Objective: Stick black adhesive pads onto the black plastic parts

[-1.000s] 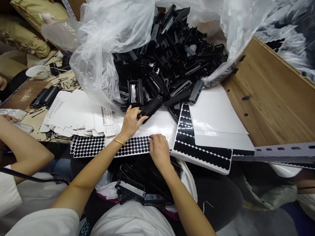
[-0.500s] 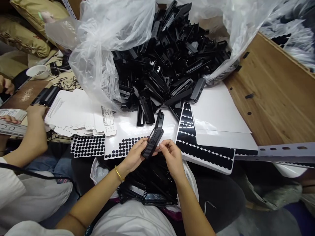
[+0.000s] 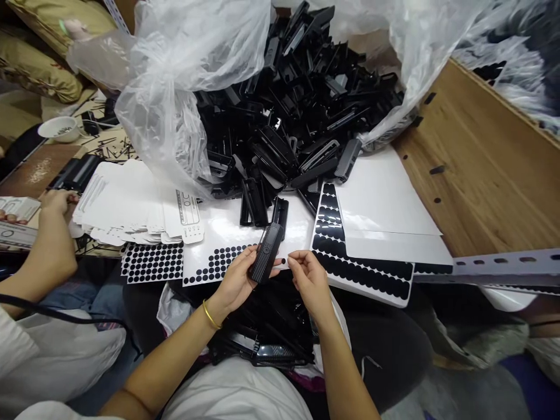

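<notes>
The left hand (image 3: 236,283) has its grip closed round the lower end of a black ribbed plastic part (image 3: 265,254), thumb on one side and fingers on the other, and holds it tilted up over the near edge of the bench (image 3: 481,175). Just beside it, the right hand (image 3: 310,281) has its grip pinched tight, thumb against forefinger, on a tiny black dot (image 3: 283,261) held close to the side of the part; whether dot and part touch cannot be told. A gold bangle (image 3: 210,315) circles the left wrist. Directly behind the hands lies a glossy white sticker sheet (image 3: 227,230) with rows of black dots along its near edge, and two loose black pieces (image 3: 258,204) rest on its far side. A second dotted sheet (image 3: 153,262) lies to its left, and a third dotted sheet (image 3: 350,259) lies angled to its right, partly over blank white sheets. Beyond these, a large heap of black parts (image 3: 301,99) spills from a clear plastic bag (image 3: 192,76). To the left sits a stack of flat white card cut-outs (image 3: 126,201), with another person's hand (image 3: 55,201) at its edge and a small white bowl (image 3: 56,128) farther back. Below the hands, in the person's lap, a bag of more black parts (image 3: 262,338) lies open. A grey slotted metal rail (image 3: 503,265) runs along the bench's near right side
</notes>
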Demonstrator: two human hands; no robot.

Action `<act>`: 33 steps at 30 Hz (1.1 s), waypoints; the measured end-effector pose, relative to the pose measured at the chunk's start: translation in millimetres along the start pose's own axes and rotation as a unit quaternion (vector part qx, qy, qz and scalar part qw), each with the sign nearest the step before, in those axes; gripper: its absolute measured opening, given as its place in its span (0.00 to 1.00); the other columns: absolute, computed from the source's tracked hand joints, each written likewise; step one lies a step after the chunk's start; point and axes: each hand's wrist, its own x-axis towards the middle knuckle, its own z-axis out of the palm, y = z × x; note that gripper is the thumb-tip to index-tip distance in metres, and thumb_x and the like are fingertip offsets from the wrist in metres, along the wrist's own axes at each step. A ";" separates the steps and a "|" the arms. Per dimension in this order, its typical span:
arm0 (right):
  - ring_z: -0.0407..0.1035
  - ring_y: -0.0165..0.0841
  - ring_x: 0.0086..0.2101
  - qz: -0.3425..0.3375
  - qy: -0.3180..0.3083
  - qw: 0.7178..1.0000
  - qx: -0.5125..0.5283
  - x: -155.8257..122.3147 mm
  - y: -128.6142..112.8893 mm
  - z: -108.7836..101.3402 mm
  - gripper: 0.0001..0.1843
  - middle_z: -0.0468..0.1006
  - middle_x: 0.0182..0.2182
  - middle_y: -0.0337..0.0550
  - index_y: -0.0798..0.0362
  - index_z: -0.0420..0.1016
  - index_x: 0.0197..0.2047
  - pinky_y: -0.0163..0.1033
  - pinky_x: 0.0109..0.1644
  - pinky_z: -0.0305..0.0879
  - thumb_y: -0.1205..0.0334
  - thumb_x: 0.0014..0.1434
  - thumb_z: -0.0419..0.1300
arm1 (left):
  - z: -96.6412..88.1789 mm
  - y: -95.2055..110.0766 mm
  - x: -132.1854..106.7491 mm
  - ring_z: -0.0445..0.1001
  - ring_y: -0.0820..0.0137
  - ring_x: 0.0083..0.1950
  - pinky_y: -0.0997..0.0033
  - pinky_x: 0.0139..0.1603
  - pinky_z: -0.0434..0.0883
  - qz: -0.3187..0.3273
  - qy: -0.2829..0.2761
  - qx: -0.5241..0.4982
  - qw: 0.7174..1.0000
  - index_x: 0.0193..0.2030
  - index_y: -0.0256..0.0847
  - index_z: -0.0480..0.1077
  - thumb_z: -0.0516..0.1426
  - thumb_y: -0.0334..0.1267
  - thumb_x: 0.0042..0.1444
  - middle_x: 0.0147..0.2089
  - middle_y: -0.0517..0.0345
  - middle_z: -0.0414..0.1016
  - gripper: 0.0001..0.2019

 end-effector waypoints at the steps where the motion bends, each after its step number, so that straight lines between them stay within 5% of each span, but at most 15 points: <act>1: 0.56 0.25 0.19 0.007 -0.007 1.000 -0.006 -0.3 -0.8 -0.5 0.13 0.66 0.21 0.33 0.51 0.67 0.31 0.32 0.21 0.52 0.49 0.53 0.59 | 0.3 1.0 -0.8 0.77 0.61 0.47 0.54 0.53 0.71 -0.004 0.000 -0.003 1.000 0.43 0.34 0.65 0.48 0.31 0.61 0.44 0.47 0.77 0.07; 9: 0.55 0.24 0.20 0.055 -0.070 0.996 0.025 -2.2 -12.0 -2.9 0.14 0.63 0.19 0.33 0.53 0.66 0.26 0.30 0.20 0.50 0.51 0.51 0.61 | -4.5 -3.1 0.3 0.77 0.65 0.44 0.55 0.50 0.73 0.004 -0.004 0.025 1.000 0.41 0.36 0.66 0.50 0.33 0.60 0.40 0.51 0.77 0.06; 17: 0.61 0.25 0.22 0.059 -0.022 0.996 0.057 -9.5 -17.9 12.3 0.15 0.67 0.23 0.35 0.52 0.66 0.26 0.30 0.22 0.63 0.50 0.50 0.60 | -1.4 -17.2 -6.0 0.71 0.76 0.35 0.72 0.42 0.73 0.020 -0.026 0.088 0.996 0.37 0.40 0.68 0.60 0.43 0.52 0.33 0.63 0.72 0.10; 24: 0.63 0.28 0.24 0.036 -0.025 0.999 0.021 -11.1 -16.3 12.9 0.13 0.66 0.23 0.35 0.52 0.66 0.27 0.34 0.25 0.70 0.51 0.53 0.58 | -0.2 -20.2 -9.8 0.69 0.75 0.36 0.74 0.40 0.71 0.028 -0.013 0.104 0.994 0.37 0.41 0.66 0.60 0.47 0.50 0.35 0.63 0.70 0.14; 33: 0.65 0.28 0.21 -0.060 -0.028 0.983 -0.169 -10.9 -16.8 11.0 0.10 0.67 0.21 0.35 0.50 0.61 0.26 0.34 0.25 0.63 0.59 0.57 0.53 | -5.5 -22.2 -4.3 0.69 0.75 0.35 0.76 0.37 0.67 0.103 -0.017 0.257 0.961 0.44 0.42 0.67 0.55 0.50 0.55 0.34 0.62 0.70 0.16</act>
